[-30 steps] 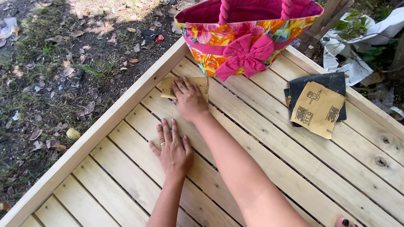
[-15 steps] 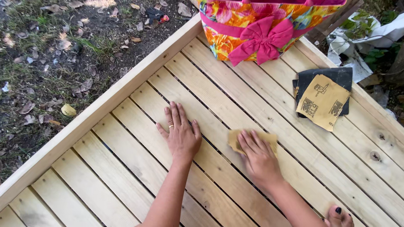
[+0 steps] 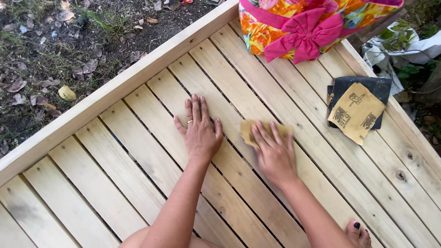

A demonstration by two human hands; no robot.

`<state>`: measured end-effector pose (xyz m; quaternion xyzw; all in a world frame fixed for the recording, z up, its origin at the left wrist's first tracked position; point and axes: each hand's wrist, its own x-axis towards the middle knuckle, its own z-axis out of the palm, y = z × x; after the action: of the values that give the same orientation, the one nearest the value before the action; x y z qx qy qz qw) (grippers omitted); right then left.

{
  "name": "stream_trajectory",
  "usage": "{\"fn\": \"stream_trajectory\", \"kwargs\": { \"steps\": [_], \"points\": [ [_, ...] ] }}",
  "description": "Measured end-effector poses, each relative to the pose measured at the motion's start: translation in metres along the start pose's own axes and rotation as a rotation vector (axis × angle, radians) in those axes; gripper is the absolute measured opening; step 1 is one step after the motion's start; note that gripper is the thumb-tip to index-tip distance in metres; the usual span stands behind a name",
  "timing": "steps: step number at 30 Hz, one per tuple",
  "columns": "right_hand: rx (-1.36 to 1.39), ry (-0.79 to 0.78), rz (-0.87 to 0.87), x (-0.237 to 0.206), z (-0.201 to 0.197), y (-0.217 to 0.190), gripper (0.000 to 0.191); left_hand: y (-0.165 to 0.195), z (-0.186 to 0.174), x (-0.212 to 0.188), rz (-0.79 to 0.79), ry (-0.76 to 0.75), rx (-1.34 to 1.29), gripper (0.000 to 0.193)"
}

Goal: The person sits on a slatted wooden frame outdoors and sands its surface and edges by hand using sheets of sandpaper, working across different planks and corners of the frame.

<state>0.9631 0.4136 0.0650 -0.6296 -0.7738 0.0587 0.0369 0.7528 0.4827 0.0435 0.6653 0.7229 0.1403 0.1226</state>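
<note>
My left hand point(image 3: 199, 131) lies flat, fingers spread, on a pale wooden slatted surface point(image 3: 138, 151); a ring is on one finger. Just to its right, my right hand point(image 3: 274, 154) presses down on a tan piece of sandpaper point(image 3: 248, 129), whose upper left part shows from under the fingers. The right hand is slightly blurred. Both forearms reach in from the bottom of the view.
A floral fabric bag point(image 3: 312, 25) with a pink bow stands at the far end of the slats. Spare sandpaper sheets point(image 3: 357, 110), tan on dark, lie at the right. A raised wooden edge board point(image 3: 115, 92) borders leaf-strewn ground point(image 3: 55, 50). My toes point(image 3: 358, 232) show at the bottom right.
My right hand slid the sandpaper from the far end near the bag down the slat toward me, then stayed about level with my left hand. The left hand stayed flat.
</note>
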Motion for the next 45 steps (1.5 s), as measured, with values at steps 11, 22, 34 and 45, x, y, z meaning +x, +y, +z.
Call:
{"fn": "stream_trajectory", "kwargs": {
  "steps": [11,22,34,45],
  "points": [
    [0.11,0.112,0.01,0.145,0.032,-0.026,0.058,0.003,0.002,0.002,-0.028,-0.035,0.011,0.078],
    [0.29,0.177,-0.233,0.023,-0.015,0.008,0.059,0.002,0.0,0.008,-0.019,0.026,-0.009,0.072],
    [0.119,0.26,0.027,0.083,0.033,-0.007,0.067,0.003,-0.005,0.012,-0.024,-0.022,0.002,0.073],
    [0.226,0.269,-0.116,0.032,0.037,-0.001,0.065,0.002,0.004,0.007,-0.024,0.006,0.017,0.073]
  ]
}}
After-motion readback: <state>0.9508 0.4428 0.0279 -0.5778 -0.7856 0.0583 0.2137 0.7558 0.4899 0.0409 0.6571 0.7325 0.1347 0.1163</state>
